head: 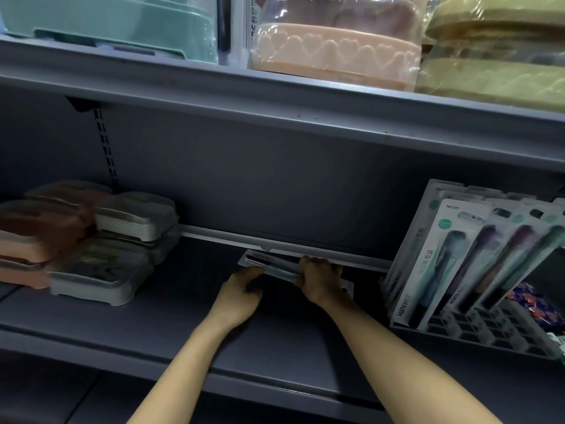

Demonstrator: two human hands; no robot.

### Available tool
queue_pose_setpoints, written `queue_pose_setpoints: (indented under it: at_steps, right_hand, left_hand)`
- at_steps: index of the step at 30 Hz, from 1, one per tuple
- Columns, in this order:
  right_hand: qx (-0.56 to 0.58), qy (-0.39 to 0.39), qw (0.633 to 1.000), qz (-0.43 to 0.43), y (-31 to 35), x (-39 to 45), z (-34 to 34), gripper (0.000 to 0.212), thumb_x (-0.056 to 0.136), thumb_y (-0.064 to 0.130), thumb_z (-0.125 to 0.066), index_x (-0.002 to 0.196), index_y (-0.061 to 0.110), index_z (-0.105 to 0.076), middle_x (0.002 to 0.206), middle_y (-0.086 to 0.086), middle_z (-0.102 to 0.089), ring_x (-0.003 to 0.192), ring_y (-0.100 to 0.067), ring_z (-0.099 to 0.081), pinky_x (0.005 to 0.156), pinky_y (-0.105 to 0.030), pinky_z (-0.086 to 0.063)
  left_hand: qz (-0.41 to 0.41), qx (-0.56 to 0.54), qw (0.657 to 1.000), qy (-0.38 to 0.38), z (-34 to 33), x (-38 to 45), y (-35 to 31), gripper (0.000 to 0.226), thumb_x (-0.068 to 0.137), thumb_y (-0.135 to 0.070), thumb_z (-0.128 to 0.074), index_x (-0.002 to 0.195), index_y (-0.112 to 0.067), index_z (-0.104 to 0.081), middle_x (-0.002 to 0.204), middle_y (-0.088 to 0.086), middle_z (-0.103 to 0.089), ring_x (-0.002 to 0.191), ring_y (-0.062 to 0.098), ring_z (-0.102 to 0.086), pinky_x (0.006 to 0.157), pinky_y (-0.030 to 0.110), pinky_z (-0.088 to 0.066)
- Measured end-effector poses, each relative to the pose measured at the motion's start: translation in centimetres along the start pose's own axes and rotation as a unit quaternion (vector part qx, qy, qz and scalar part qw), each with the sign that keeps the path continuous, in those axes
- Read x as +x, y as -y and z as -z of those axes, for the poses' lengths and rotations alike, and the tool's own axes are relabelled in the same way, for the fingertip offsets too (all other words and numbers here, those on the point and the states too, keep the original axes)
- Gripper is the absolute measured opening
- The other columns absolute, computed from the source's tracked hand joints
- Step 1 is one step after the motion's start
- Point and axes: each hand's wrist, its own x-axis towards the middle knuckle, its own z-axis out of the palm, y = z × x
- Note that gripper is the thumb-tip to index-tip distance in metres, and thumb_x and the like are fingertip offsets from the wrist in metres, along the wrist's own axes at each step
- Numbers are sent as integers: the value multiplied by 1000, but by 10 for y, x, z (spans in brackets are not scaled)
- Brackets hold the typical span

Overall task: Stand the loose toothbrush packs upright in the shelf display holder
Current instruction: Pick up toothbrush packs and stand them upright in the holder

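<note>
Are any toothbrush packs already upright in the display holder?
Yes, several toothbrush packs already stand leaning in the display holder at the right of the shelf.

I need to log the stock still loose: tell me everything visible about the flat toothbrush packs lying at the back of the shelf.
The flat stack of white-card toothbrush packs lies on its side against the grey shelf's back rail, teal fronts showing. The right hand grips its right end; the left hand touches its near edge.
</note>
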Motion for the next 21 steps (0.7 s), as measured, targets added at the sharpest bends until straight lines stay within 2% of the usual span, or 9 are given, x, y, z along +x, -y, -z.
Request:
queue_pose_setpoints:
  at_steps: [5,9,12,18,21]
  right_hand:
    - [11,-15,1000,5,3,0,3,39,85,26,-59,120,15,-46,128,-12,-48,122,-32,-42,105,-51,-32]
    - [78,-28,996,10,4,-3,7,43,86,22,-61,125,13,-45,129,-12,-44,119,-30,-48,100,-40,-41]
    - [83,-30,996,11,5,-5,11,44,85,21,-60,126,11,-46,130,-12,-44,117,-30,-51,98,-37,-44]
    - [88,-46,995,7,2,-14,19,27,88,17,-56,113,7,-59,122,-14,-56,111,-29,-55,90,-33,-46]
    - [112,-45,993,5,-3,-23,26,22,89,15,-54,106,4,-62,114,-14,-63,108,-29,-58,86,-32,-47]
  left_hand:
    - [0,9,1000,9,-1,1,-4,51,84,6,-43,132,-12,-49,137,5,-52,129,19,-45,97,17,-31]
    - [3,14,1000,-1,1,1,-8,51,83,6,-44,131,-11,-51,135,5,-54,129,19,-46,101,20,-33]
    - [10,23,1000,-6,2,0,-10,52,82,4,-45,131,-13,-51,136,6,-53,129,20,-47,105,23,-34]
    - [0,53,998,-42,-1,-5,-24,48,84,2,-44,128,-16,-52,126,5,-59,118,22,-55,85,17,-37]
    - [-11,75,995,-70,-6,-7,-33,53,84,2,-48,133,-16,-47,136,5,-53,126,20,-48,93,16,-35]
